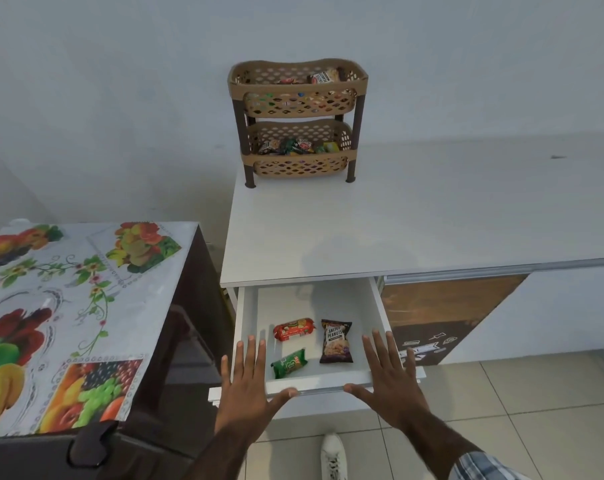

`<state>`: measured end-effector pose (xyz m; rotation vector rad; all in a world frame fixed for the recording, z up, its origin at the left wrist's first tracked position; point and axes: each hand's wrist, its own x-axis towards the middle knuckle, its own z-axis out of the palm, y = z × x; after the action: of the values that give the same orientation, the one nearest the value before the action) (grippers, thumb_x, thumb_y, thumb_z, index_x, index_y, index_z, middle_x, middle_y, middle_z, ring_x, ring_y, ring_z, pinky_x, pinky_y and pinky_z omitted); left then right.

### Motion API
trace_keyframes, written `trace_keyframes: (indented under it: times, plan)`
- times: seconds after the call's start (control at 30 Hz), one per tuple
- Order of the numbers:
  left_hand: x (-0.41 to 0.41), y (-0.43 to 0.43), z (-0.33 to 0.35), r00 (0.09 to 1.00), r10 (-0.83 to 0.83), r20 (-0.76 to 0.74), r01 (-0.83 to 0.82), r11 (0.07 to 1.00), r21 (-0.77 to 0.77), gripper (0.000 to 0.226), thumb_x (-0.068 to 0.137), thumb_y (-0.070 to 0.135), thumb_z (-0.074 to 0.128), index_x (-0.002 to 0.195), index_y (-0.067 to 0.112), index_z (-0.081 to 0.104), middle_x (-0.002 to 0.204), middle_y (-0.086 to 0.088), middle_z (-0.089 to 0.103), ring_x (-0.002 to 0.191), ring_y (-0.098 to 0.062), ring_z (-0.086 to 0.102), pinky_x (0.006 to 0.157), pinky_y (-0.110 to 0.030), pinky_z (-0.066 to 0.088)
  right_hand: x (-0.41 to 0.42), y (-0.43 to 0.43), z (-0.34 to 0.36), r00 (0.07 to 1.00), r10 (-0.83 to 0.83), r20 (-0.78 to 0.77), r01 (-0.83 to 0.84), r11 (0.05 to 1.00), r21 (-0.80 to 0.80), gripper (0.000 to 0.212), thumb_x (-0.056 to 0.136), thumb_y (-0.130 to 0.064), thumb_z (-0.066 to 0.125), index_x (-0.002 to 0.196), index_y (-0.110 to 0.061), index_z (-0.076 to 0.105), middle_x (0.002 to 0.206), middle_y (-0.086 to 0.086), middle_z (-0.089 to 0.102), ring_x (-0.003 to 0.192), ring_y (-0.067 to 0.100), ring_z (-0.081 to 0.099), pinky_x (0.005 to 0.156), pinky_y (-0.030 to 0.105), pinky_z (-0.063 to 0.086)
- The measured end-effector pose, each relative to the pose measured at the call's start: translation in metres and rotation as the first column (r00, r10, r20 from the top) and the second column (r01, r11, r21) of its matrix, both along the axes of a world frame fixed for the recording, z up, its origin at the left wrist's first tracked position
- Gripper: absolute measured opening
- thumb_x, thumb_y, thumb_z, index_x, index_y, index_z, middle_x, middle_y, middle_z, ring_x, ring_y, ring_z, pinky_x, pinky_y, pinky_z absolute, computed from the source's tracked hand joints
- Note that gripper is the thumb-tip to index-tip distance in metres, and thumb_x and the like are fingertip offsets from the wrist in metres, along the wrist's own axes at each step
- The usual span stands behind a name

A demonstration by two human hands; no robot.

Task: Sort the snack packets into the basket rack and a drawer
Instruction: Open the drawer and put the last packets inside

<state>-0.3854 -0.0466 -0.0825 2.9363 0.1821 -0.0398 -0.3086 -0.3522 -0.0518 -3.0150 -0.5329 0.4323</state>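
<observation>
A white drawer (314, 384) stands pulled out under the white counter. Inside lie a red biscuit roll (293, 329), a green packet (288, 362) and a dark salted peanuts packet (335, 341). My left hand (246, 386) is flat with fingers spread over the drawer's front left corner. My right hand (390, 382) is spread the same way over the front right corner; both thumbs rest at the front edge. Neither hand holds anything. A tan two-tier basket rack (297, 121) stands at the back of the counter with packets in both tiers.
The white counter (432, 220) stretches to the right along the wall. A dark cabinet with a fruit-patterned cover (68, 306) stands close to the drawer's left. A brown cupboard door (442, 317) is right of the drawer. A white shoe (333, 455) shows on the tiled floor.
</observation>
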Motion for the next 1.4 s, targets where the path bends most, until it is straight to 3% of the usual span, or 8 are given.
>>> trace_keyframes:
  times: [0.37,0.63,0.77,0.87,1.13,1.4]
  plan:
    - [0.048,0.011,0.004,0.999,-0.001,-0.033,0.002,0.999,0.034,0.114,0.083,0.093,0.027,0.162,0.018,-0.007,0.169,-0.002,-0.017,0.156,-0.024,-0.015,0.122,-0.056,-0.002,0.047,0.011,-0.002,0.998,0.018,0.058,-0.018,1.0,0.003,0.107,0.079,-0.093,0.005,0.155,-0.023,-0.022,0.161,0.001,-0.033,0.146,0.021,-0.035,0.118,0.059,-0.014]
    - [0.091,0.024,0.013,1.0,-0.029,-0.011,0.029,0.999,0.046,0.114,0.083,0.091,0.03,0.162,0.016,-0.006,0.17,-0.005,-0.011,0.157,-0.027,-0.008,0.122,-0.055,0.001,0.094,0.021,0.005,0.981,0.123,0.147,-0.132,0.99,0.049,0.106,0.087,-0.086,0.026,0.16,-0.016,-0.004,0.167,0.008,-0.013,0.154,0.027,-0.013,0.119,0.061,0.003]
    - [0.118,0.033,0.022,0.996,-0.091,0.006,0.09,0.993,0.079,0.116,0.083,0.091,0.031,0.162,0.014,-0.002,0.17,-0.006,-0.007,0.157,-0.028,-0.004,0.122,-0.056,0.003,0.126,0.028,0.016,0.969,0.187,0.164,-0.189,0.982,-0.005,0.111,0.083,-0.089,0.024,0.159,-0.015,-0.011,0.166,0.005,-0.021,0.152,0.024,-0.022,0.119,0.059,-0.006]
    - [0.136,0.037,0.029,0.993,-0.117,0.006,0.117,0.99,0.085,0.118,0.081,0.093,0.032,0.162,0.014,-0.003,0.17,-0.005,-0.009,0.157,-0.027,-0.005,0.122,-0.054,-0.001,0.146,0.033,0.021,0.961,0.232,0.15,-0.226,0.972,-0.056,0.112,0.082,-0.089,0.022,0.157,-0.014,-0.015,0.165,0.005,-0.024,0.15,0.023,-0.026,0.12,0.061,-0.004]
    - [0.175,0.046,0.042,0.983,-0.125,-0.131,0.147,0.975,0.167,0.119,0.078,0.095,0.015,0.157,0.016,-0.024,0.165,-0.003,-0.031,0.153,-0.025,-0.026,0.125,-0.054,-0.004,0.188,0.042,0.011,0.947,0.3,0.117,-0.291,0.952,-0.091,0.106,0.084,-0.088,0.014,0.155,-0.018,-0.022,0.163,0.003,-0.03,0.148,0.023,-0.03,0.12,0.057,-0.01]
    - [0.206,0.058,0.036,0.97,-0.179,-0.163,0.195,0.977,0.091,0.12,0.077,0.097,0.021,0.154,0.02,-0.031,0.161,0.002,-0.037,0.15,-0.022,-0.031,0.127,-0.045,-0.006,0.218,0.047,0.009,0.925,0.361,0.116,-0.359,0.933,-0.036,0.104,0.086,-0.084,0.021,0.156,-0.02,-0.02,0.163,0.001,-0.03,0.149,0.02,-0.029,0.119,0.054,-0.01]
